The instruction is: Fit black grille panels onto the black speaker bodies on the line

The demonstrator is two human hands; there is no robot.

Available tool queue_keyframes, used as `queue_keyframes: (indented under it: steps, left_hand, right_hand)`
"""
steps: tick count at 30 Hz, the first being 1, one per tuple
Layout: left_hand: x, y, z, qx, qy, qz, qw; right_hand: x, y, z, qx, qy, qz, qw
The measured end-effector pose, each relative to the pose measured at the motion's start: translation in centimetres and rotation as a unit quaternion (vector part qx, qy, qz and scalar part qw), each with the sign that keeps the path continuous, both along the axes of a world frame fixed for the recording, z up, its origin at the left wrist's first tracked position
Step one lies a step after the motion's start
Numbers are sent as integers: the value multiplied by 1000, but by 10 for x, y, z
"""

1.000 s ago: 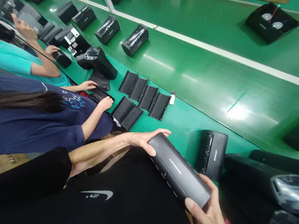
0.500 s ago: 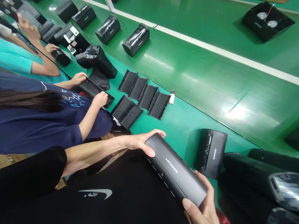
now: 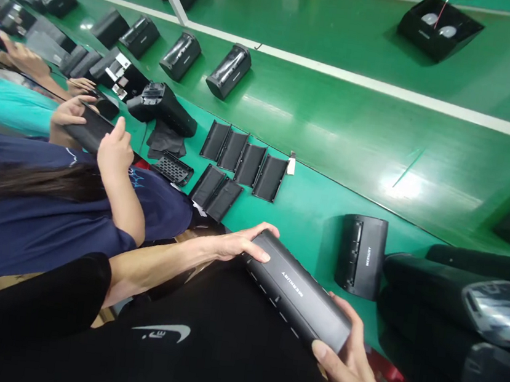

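A black speaker housing (image 3: 301, 293) with white MERKURY lettering is held tilted in front of my body, its lettering facing up. My left hand (image 3: 248, 245) is closed round its far-left end, thumb on top. At the near-right end my right hand (image 3: 347, 348) grips it, thumb on the near edge and fingers behind. A similar black housing (image 3: 370, 258), also marked MERKURY, stands on the green bench (image 3: 313, 204) beyond my right hand. What lies inside or under the held housing is hidden.
Several curved black panels (image 3: 251, 164) lie in two rows on the bench. A co-worker in a dark blue shirt (image 3: 47, 221) works at the left. Large black speaker bodies (image 3: 437, 300) crowd the right side. A green conveyor (image 3: 345, 134) with speakers (image 3: 229, 71) runs behind.
The co-worker at the left has lifted a dark panel up and leftward, and a perforated black grille now shows on the bench. My hands and the housing have hardly moved.
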State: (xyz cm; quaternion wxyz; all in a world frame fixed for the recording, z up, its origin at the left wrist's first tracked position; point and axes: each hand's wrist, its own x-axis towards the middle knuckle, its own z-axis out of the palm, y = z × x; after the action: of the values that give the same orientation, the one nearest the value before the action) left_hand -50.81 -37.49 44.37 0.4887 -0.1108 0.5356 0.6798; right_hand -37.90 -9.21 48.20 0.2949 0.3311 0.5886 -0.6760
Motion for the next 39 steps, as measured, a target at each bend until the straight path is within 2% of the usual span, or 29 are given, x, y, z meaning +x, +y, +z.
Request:
queue_keyframes:
  steps: [4,11,18,21,24,27,31,34,36,39]
  left_hand:
    - [3,-2,-2,14,0,1,1000]
    - [6,-14,-4,37,10,-17,999]
    - [5,-12,-10,27,5,-24,999]
    - [2,-12,-5,16,10,-42,999]
    - [1,-11,4,-10,58,-70,996]
    - [7,-5,8,-26,83,-50,995]
    - [15,1,-3,-42,100,1,994]
    - [12,-3,-16,-40,112,-13,993]
    - [10,-6,-22,-30,117,-39,992]
    - [21,-6,-25,-19,124,-41,991]
  right_hand:
    - [3,0,-7,-13,16,-12,1000]
    - [13,-3,-14,44,90,21,995]
    - [10,-5,-21,87,130,14,988]
    - [9,-2,-23,96,115,24,988]
    - [14,1,-24,110,128,49,984]
    - [16,5,-31,134,155,56,977]
    - [9,9,-45,149,184,46,970]
    - [6,16,-45,129,164,62,976]
    - [5,23,-41,153,156,92,972]
    - [-12,31,-47,210,231,170,935]
